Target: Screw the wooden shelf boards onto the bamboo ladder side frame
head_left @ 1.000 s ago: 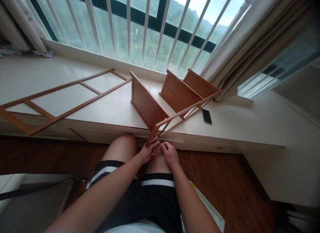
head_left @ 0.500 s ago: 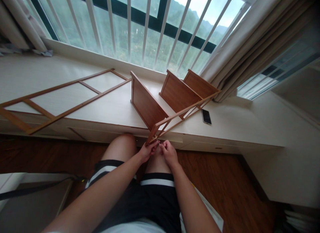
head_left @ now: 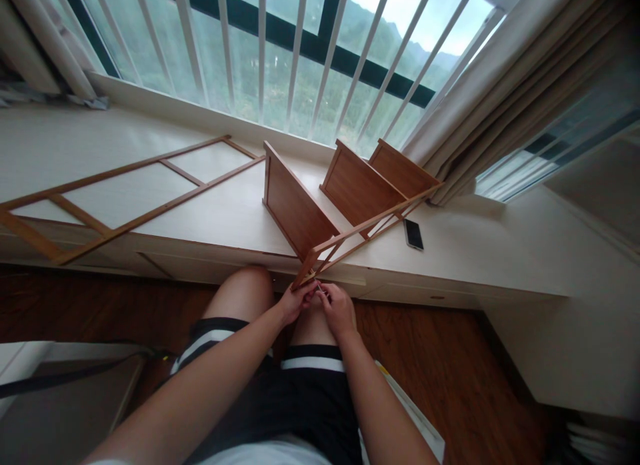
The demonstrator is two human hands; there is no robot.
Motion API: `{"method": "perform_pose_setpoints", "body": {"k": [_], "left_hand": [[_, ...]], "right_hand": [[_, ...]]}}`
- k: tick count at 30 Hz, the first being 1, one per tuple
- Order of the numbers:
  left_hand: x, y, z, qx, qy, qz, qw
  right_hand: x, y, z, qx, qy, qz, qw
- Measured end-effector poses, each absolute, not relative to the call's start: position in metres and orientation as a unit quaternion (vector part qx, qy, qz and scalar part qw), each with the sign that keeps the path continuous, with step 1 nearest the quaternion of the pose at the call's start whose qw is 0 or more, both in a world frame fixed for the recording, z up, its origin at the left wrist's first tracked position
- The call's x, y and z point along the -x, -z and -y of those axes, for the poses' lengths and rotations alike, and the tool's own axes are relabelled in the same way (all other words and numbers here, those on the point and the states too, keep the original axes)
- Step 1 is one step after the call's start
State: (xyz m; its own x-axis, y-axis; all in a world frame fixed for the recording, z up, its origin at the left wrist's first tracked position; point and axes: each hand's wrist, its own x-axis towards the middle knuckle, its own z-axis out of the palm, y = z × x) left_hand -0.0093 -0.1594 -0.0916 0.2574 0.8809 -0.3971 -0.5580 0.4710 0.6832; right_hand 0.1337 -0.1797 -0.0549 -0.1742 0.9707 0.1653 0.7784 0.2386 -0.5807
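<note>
A brown wooden rack side frame (head_left: 367, 224) slants from the window seat down toward my knees, with several brown shelf panels (head_left: 300, 202) standing on edge against it. My left hand (head_left: 296, 302) is closed around the near end of this frame. Close beside it, my right hand (head_left: 339, 306) pinches a small, thin metal tool (head_left: 320, 288) at the frame's end; its exact kind is too small to make out. A second ladder-like wooden frame (head_left: 165, 204) lies flat at the left, apart from both hands.
The white window seat (head_left: 480, 245) runs across in front of my knees, and a phone (head_left: 413, 234) lies on it right of the shelves. Behind are window bars (head_left: 295, 58) and a curtain (head_left: 480, 85). A black strap (head_left: 75, 377) crosses a pale surface at lower left.
My right hand has turned slightly and its fingers have shifted around the thin metal tool. My left hand stays on the frame. The view has moved slightly.
</note>
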Motion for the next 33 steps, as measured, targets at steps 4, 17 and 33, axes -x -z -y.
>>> {"method": "perform_pose_setpoints", "body": {"k": [4, 17, 33], "left_hand": [[0.0092, 0.0910, 0.1597, -0.208, -0.474, -0.388, 0.762], [0.0094, 0.0908, 0.1588, -0.196, -0.478, -0.388, 0.764], [0.0101, 0.0902, 0.1589, -0.205, -0.470, -0.389, 0.765]], "right_hand": [[-0.1327, 0.0573, 0.1780, 0.596, -0.171, 0.748, 0.236], [-0.1315, 0.0541, 0.1785, 0.596, -0.182, 0.748, 0.228], [-0.1346, 0.0608, 0.1781, 0.588, -0.212, 0.737, 0.257]]}}
